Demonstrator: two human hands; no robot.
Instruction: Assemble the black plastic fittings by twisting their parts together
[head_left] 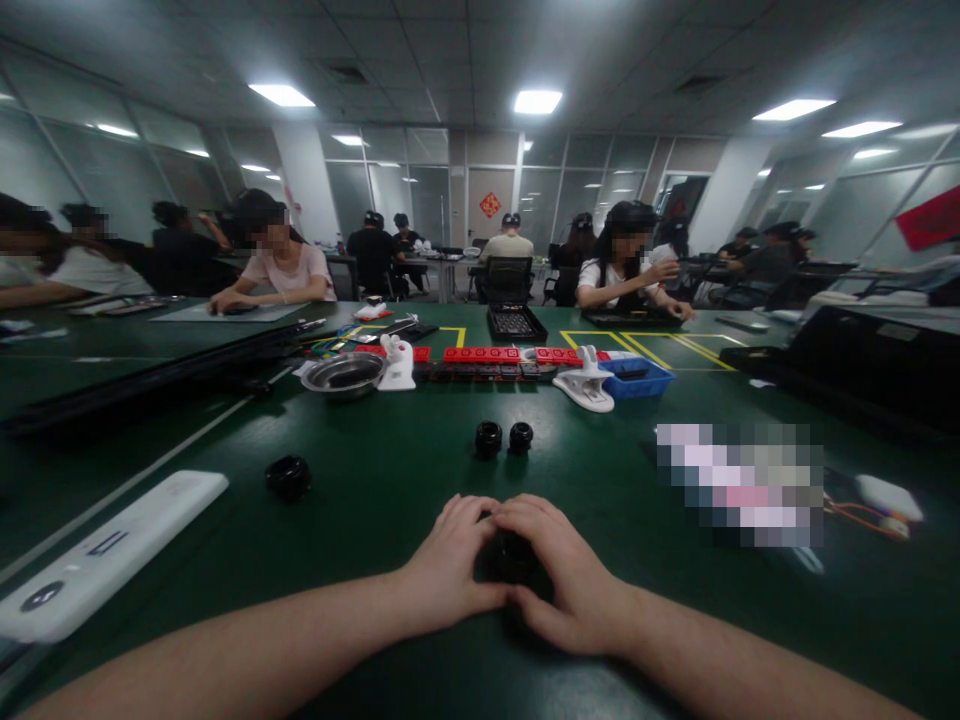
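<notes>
Near the front of the green table, my left hand (451, 562) and my right hand (566, 570) curve around a dark black part (512, 556). Fingertips and thumbs of the two hands meet around it, and the fingers hide much of its shape. Just beyond them stand a black ring-shaped part (488, 439) and a slightly smaller one (520, 437), side by side. Farther left lies another black round part (288, 477), apart from both hands.
A long white device (127, 545) lies at the left. Across the table are a metal bowl (343, 374), white clamps (586, 380), a red strip (480, 355) and a blue bin (636, 378). A blurred-out object (739, 485) lies right. Several people sit beyond.
</notes>
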